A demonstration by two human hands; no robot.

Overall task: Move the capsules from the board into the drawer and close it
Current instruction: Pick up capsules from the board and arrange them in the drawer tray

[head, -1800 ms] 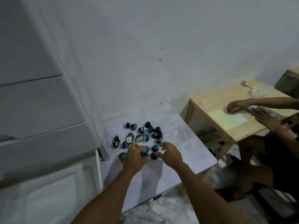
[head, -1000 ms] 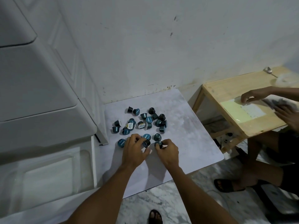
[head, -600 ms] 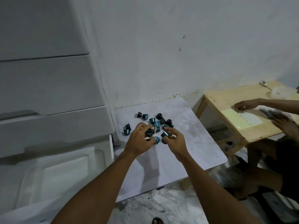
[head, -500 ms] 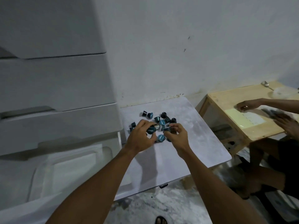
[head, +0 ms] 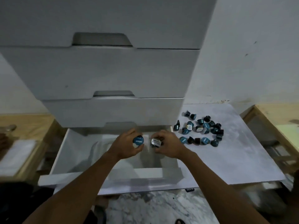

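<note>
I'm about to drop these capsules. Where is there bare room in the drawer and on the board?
Drawer: bare floor along its front wall. Board: bare from the capsule cluster to its near and right edges. Crowded: the board's far left part beside the cabinet.

We see a dim, grey-blue picture under soft, even light, and we cannot tell where the light comes from. The wall (head: 250,46) at 2 o'clock is the palest part. Beneath the left hand (head: 127,147) and right hand (head: 170,147) a soft shadow darkens the drawer (head: 60,152) — the deepest dark sits at 7 o'clock. The blue-lidded capsule (head: 138,140) and silver-lidded capsule (head: 155,141) they hold are the sharpest spots, with print showing on the lids. The loose capsules (head: 200,130) on the board (head: 226,159) look slightly soft. Wide-angle bending bows the cabinet (head: 105,70) edges, and the wooden table (head: 24,126) at 9 o'clock and the corner at 4 o'clock smear into blur.
</note>
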